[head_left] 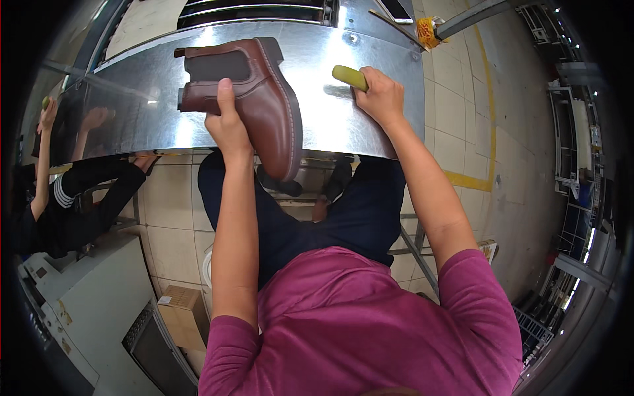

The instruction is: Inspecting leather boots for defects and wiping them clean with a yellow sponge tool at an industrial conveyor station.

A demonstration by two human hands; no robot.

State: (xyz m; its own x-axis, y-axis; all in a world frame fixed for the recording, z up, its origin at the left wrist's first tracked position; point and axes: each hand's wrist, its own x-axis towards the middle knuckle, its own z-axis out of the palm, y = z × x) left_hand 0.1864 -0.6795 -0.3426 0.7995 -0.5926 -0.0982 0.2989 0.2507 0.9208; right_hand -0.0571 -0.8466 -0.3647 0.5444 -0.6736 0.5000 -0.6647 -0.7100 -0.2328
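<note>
A brown leather ankle boot [264, 99] with a dark elastic side panel lies on its side on the shiny metal table [370, 125], its dark sole facing right. My left hand [228, 125] grips the boot at its heel and back edge. My right hand [380, 96] is closed around a yellow-green handle [350, 77] of a small tool, held just above the table to the right of the boot. The tool's working end is hidden by my fingers.
Another person in black sleeves [86, 191] works at the left end of the table. A cardboard box [181, 307] and a grey machine [86, 317] stand on the tiled floor at lower left. Metal racks [574, 152] line the right side.
</note>
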